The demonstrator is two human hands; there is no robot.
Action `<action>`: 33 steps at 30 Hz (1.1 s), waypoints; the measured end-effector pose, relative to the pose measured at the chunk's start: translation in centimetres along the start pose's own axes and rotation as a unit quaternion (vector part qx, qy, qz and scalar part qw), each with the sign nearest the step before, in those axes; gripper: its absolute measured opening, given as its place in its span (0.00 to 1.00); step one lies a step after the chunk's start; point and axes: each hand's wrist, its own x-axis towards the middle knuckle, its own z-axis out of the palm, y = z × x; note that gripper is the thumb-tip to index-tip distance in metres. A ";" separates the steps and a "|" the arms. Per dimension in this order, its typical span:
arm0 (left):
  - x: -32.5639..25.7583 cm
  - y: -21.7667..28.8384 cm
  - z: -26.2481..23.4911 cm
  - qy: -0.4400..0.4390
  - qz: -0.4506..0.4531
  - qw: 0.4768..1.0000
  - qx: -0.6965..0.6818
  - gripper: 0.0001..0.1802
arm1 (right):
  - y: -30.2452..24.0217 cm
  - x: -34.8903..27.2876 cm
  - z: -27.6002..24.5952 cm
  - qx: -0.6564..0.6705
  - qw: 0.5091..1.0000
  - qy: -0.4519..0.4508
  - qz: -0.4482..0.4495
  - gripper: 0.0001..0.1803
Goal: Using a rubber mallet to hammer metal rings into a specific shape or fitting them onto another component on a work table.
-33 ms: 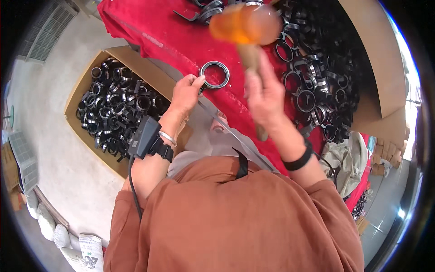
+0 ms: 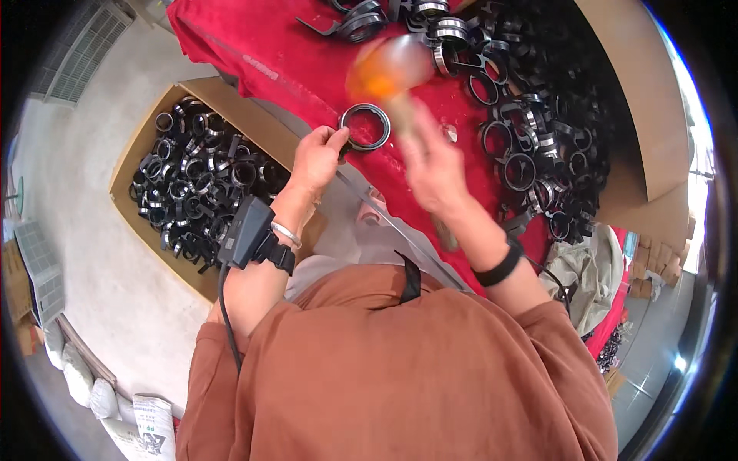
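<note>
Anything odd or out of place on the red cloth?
Two small things. A pale scrap lies between the right hand and the heap of black rings, unlike the parts around it. A whitish streak marks the red cloth toward its left end, perhaps a scuff or stain. The mallet head is too blurred to judge.

Rust-brown shirt (image 2: 400, 369); left arm (image 2: 250, 292): silver bracelet (image 2: 285, 233), dark grey box (image 2: 244, 233), black strap (image 2: 275, 254), black cable (image 2: 223, 303); right arm (image 2: 478, 228): wide black wristband (image 2: 500, 266).

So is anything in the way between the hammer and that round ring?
Nothing visible stands between the blurred mallet in the right hand and the ring; the left hand holds the ring's lower-left edge.
</note>
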 end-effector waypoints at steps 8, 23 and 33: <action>0.6 -1.0 0.1 0.015 0.010 1.000 0.015 0.18 | 1.3 0.8 -0.9 0.074 0.988 -0.097 0.099 0.24; -0.1 -2.1 1.2 0.079 0.069 0.994 0.003 0.17 | -0.1 -0.6 -2.6 0.259 0.958 0.039 0.113 0.23; -0.2 -1.1 1.4 0.047 0.011 0.998 -0.043 0.19 | 2.7 -1.9 -0.7 0.220 0.935 -0.005 0.279 0.25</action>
